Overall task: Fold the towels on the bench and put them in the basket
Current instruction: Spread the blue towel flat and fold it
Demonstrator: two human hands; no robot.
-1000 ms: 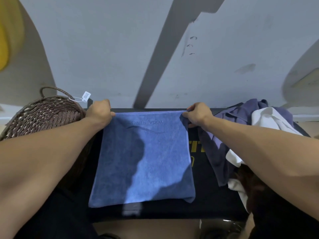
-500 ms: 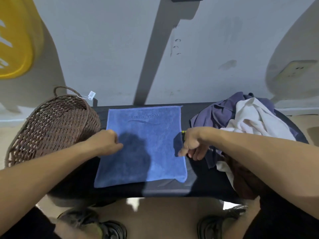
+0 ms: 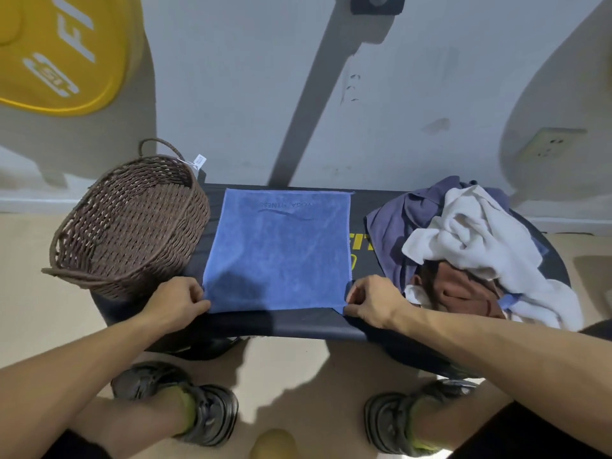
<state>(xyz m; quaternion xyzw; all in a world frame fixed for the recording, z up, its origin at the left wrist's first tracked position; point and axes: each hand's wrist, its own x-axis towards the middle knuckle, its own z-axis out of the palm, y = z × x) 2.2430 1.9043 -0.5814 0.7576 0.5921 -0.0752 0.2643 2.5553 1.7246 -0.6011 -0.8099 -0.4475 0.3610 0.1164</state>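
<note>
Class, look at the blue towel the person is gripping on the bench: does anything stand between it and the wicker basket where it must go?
Nothing visible does. The blue towel lies flat, with the wicker basket right beside its left edge, mouth tipped towards the viewer. The towel pile sits on the opposite side.

I count one basket [image 3: 129,226], one flat blue towel [image 3: 278,250], one towel heap [image 3: 470,246], two hands, two shoes.
</note>
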